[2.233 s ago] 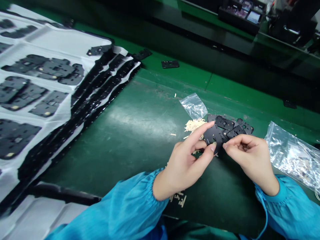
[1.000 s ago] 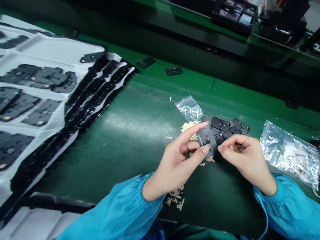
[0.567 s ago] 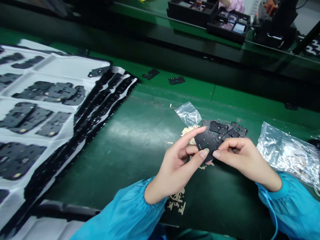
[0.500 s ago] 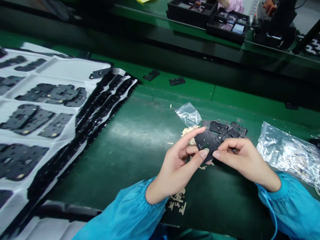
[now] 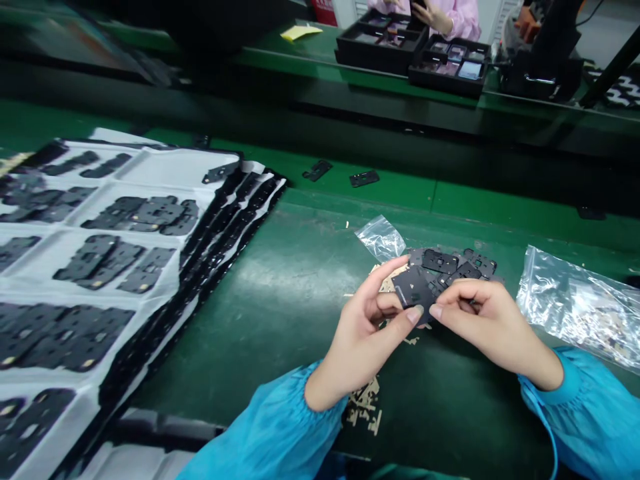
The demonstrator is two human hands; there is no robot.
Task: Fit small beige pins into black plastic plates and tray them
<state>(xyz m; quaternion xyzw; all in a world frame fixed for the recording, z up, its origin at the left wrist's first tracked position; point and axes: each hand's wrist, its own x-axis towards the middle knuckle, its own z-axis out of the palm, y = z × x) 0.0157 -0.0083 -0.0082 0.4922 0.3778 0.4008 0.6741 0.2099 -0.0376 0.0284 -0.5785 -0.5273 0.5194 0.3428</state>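
My left hand [image 5: 367,333] grips a thin black plastic plate [image 5: 414,285] with small cut-outs, thumb on its near face and fingers along its left edge and behind. At the plate's lower right, my right hand [image 5: 487,327] is closed in a pinch, thumb against the curled fingers. Whether a small piece sits in that pinch is hidden. Just beyond both hands lies a pile of similar black plates [image 5: 477,262]. Small beige pieces [image 5: 364,407] are scattered near my left wrist, and more show under the held plate.
On the left, a stack of white-lined trays [image 5: 165,167] carries black plates in compartments. A small clear bag [image 5: 383,238] lies behind my hands, a larger clear bag [image 5: 570,293] at right. Two black parts [image 5: 365,178] rest farther back. Across the bench, a person in pink [image 5: 463,17] works beside black boxes [image 5: 447,70].
My view has tilted up and turned left a little, bringing more of the trays and the other person into sight. Both hands stay at the plate, whose tilt has altered slightly.
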